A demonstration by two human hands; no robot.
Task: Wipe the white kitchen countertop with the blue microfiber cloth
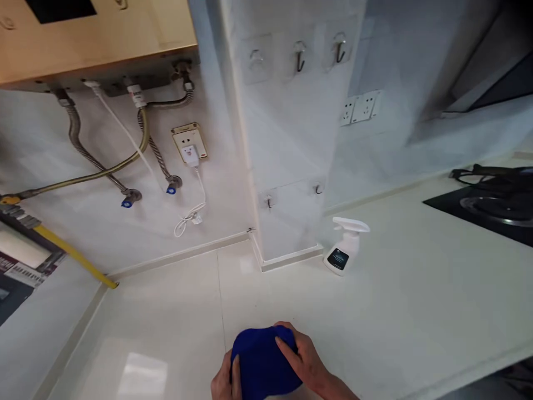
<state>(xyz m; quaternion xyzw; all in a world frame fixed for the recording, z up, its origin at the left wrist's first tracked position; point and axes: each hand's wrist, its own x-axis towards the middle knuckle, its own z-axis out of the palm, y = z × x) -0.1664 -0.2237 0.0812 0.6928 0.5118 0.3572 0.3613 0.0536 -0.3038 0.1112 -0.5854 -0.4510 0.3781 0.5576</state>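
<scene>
One dark-blue, rounded fabric cloth (263, 361) is held at the frame's bottom centre, clasped in the grip of left hand (225, 380) and right hand (306, 360); its curved edge is pointed up-frame, its long axis undeterminable.

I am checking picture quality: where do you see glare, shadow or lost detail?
Head view: bright glare on the counter, lower left; head view: soft shadow on the wall near the range hood; head view: blue cloth shows little texture, spray bottle's label text unreadable.
</scene>
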